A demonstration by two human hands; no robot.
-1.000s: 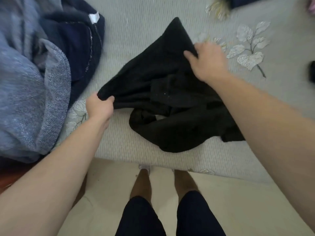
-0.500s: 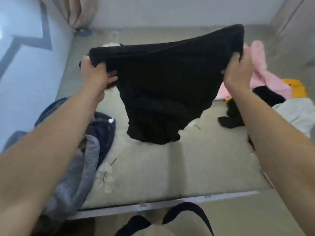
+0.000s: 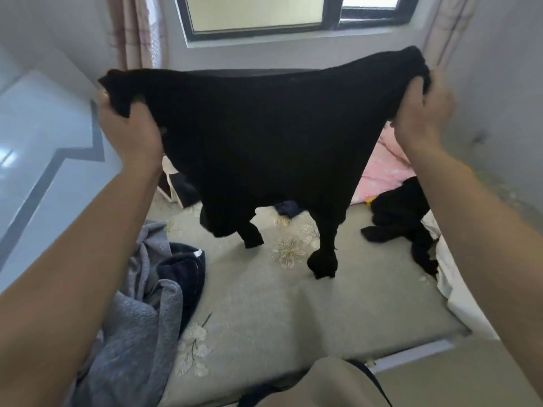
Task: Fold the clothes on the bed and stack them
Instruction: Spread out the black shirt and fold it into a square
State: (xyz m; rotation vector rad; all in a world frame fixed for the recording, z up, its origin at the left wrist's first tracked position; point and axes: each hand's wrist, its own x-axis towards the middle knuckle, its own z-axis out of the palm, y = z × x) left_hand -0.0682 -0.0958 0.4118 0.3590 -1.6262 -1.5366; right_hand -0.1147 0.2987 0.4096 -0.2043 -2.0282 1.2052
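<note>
Two hands hold one black garment (image 3: 264, 148) up over the bed (image 3: 293, 312): the left hand (image 3: 129, 133) grips its left top corner in a bunch, and the right hand (image 3: 420, 113) grips the right top corner the same way. The cloth is stretched wide between them, with two narrow ends dangling toward the sheet; whether the lower one touches it cannot be told. On the bed's left side lie one grey garment (image 3: 132, 318) and one navy garment (image 3: 185, 268), touching each other. On the right are one dark heap of clothes (image 3: 402, 210), one pink piece (image 3: 385, 168) behind it and one white cloth (image 3: 452, 289) at the edge. One small dark blue item (image 3: 288, 208) peeks out under the raised garment, which hides the far middle of the bed. One window (image 3: 264, 13) is above.
</note>
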